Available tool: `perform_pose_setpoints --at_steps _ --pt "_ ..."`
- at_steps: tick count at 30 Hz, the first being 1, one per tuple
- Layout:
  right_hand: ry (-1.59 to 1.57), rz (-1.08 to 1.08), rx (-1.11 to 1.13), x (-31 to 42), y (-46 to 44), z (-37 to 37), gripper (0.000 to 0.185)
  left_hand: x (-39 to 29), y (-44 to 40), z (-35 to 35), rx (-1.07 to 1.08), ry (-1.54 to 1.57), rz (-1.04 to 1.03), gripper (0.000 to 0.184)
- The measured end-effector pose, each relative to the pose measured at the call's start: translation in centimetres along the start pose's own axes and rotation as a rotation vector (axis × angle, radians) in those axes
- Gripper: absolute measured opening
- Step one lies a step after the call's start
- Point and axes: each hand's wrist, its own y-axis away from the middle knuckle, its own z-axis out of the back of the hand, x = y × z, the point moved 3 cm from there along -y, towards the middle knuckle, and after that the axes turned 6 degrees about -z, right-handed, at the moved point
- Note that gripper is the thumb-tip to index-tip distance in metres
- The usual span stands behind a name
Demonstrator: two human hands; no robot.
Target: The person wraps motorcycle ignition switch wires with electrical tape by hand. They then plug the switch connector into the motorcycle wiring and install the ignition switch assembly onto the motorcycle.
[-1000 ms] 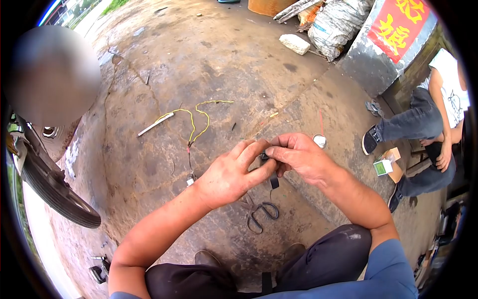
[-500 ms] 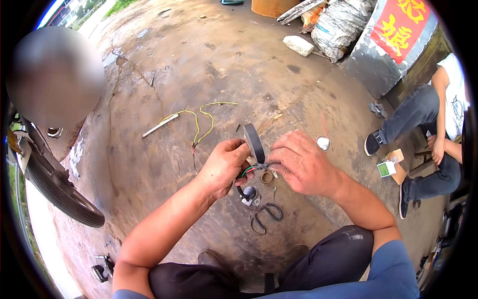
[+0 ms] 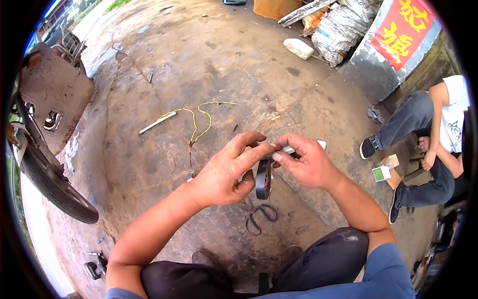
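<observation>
A roll of black electrical tape (image 3: pixel 262 180) hangs edge-on between my hands. My left hand (image 3: pixel 231 172) is closed beside it, with thumb and fingers against its left side and the index finger reaching to my right fingertips. My right hand (image 3: pixel 309 162) pinches a small whitish wire connector (image 3: pixel 288 149) between thumb and index finger. Most of the wiring is hidden behind my fingers. Black-handled scissors (image 3: pixel 261 217) lie on the ground below, their blades partly covered by my left hand.
A yellow wire (image 3: pixel 194 119) and a pale rod (image 3: pixel 157 123) lie on the concrete ahead. A motorbike wheel (image 3: pixel 59 179) stands at the left. On the right sits a person in grey trousers (image 3: pixel 408 117), near an opened small box (image 3: pixel 382 172). A white stone (image 3: pixel 298 48) lies farther back.
The tape roll has swung from above the wires to below them. My left hand has turned over, its fingers now stretching toward the right hand. The camera has shifted slightly.
</observation>
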Motion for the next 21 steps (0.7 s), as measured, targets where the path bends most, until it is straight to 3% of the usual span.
perform_pose_setpoints --at_steps 2,4,7,8,9,10,12,14,15,16,18,20,21 --pt "-0.137 0.035 0.003 -0.8 -0.3 -0.1 0.019 -0.6 -0.3 -0.7 0.110 -0.135 -0.072 0.072" --pt "-0.192 -0.129 0.036 -1.2 -0.4 -0.1 0.017 -0.4 -0.3 -0.7 0.149 -0.219 -0.141 0.062" --pt "-0.289 -0.055 -0.019 -0.7 -0.3 -0.5 0.015 0.1 0.0 -0.9 -0.219 0.177 0.189 0.040" --pt "-0.289 -0.057 -0.020 -0.8 -0.2 -0.3 0.015 0.3 -0.1 -1.1 -0.291 0.539 0.384 0.033" --pt "-0.181 0.105 -0.007 -0.5 -0.3 0.1 0.013 0.3 -0.2 -1.2 -0.444 0.891 0.578 0.029" --pt "-0.071 0.267 0.006 0.0 -0.2 0.4 0.012 0.8 -0.4 -0.9 -0.461 1.126 0.834 0.024" --pt "0.063 0.398 0.003 1.5 0.2 0.5 0.013 1.7 -0.3 -1.0 -0.227 1.141 1.101 0.011" --pt "0.244 0.626 0.040 2.9 0.5 -0.1 0.014 1.4 0.2 -2.8 0.085 0.835 1.051 0.021" --pt "0.243 0.624 0.047 2.7 0.5 -0.2 0.014 0.3 0.1 -3.0 0.159 0.763 1.027 0.010" --pt "0.152 0.556 0.117 2.3 0.5 -0.3 0.014 0.0 0.2 -3.2 0.286 0.732 1.123 0.011" --pt "-0.025 0.419 0.245 1.4 0.5 -0.3 0.015 -0.9 -0.4 -2.4 0.241 0.717 1.011 0.027" --pt "-0.111 0.350 0.239 0.4 0.6 -0.1 0.014 0.4 0.2 -1.9 0.185 0.639 0.899 0.045" --pt "-0.163 0.240 0.199 0.0 0.5 0.3 0.015 0.6 0.3 -1.2 0.182 0.669 0.938 0.057"
